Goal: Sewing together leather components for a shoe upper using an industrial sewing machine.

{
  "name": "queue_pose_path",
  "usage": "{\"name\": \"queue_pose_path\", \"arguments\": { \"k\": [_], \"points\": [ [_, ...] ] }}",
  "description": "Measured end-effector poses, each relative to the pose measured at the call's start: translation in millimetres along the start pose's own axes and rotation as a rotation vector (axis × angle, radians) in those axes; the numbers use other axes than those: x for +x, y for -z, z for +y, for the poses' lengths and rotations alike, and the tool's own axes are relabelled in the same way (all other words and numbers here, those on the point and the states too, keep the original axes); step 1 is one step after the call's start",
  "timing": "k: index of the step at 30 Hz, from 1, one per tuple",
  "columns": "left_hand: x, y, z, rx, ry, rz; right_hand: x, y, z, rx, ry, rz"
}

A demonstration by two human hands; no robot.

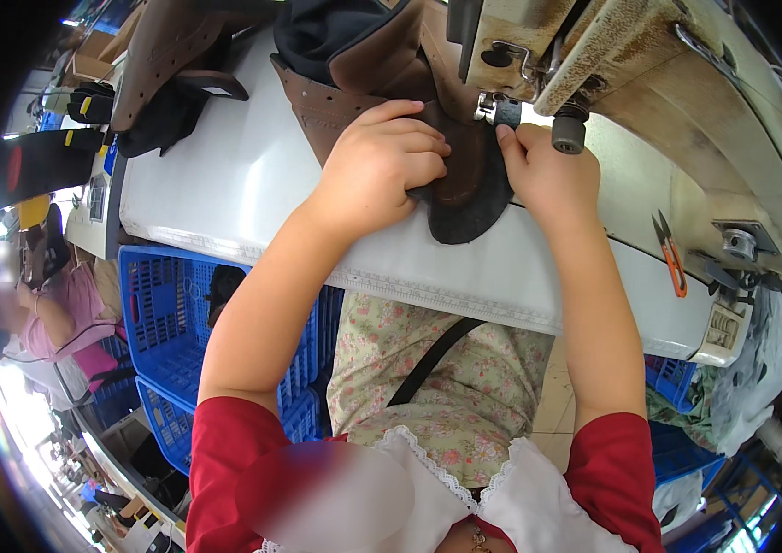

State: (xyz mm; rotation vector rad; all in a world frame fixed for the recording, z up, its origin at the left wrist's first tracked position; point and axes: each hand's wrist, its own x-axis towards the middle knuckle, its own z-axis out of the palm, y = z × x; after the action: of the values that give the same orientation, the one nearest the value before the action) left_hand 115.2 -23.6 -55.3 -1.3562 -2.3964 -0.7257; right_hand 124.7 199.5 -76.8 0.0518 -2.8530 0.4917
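A brown leather boot upper (458, 164) with dark lining and a black rounded tongue end (469, 219) lies under the sewing machine's presser foot (499, 109). Over its left side, my left hand (382, 166) is closed, fingers curled on the leather. My right hand (552, 170) is closed at the opposite edge, its thumb tip beside the presser foot; its other fingers are partly hidden. The upper's remaining folds, with punched holes, bunch up beyond my left hand.
The sewing machine (676, 101) arches over the right side of the white table (243, 198). Orange-handled thread snips (671, 253) lie to the right. Another brown upper (170, 64) rests far left. Blue baskets (165, 304) stand below; a person in pink (73, 313) sits farther left.
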Motion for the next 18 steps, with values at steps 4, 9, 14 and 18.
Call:
{"name": "queue_pose_path", "arguments": {
  "k": [4, 9, 14, 18],
  "points": [
    [-0.4, 2.3, -1.1, 0.002, 0.008, -0.008, -0.5, 1.4, -4.3, 0.028, 0.043, 0.019],
    [2.2, 1.0, -0.4, -0.007, 0.022, -0.012, -0.6, -2.8, 2.9, -0.025, 0.057, 0.018],
    [1.0, 2.6, 0.4, 0.025, 0.012, -0.01, 0.5, -0.6, -0.5, 0.005, 0.112, 0.061],
    [2.9, 0.7, 1.8, 0.036, 0.008, 0.012, -0.2, -5.5, 3.9, 0.008, 0.107, 0.07]
  ]
}}
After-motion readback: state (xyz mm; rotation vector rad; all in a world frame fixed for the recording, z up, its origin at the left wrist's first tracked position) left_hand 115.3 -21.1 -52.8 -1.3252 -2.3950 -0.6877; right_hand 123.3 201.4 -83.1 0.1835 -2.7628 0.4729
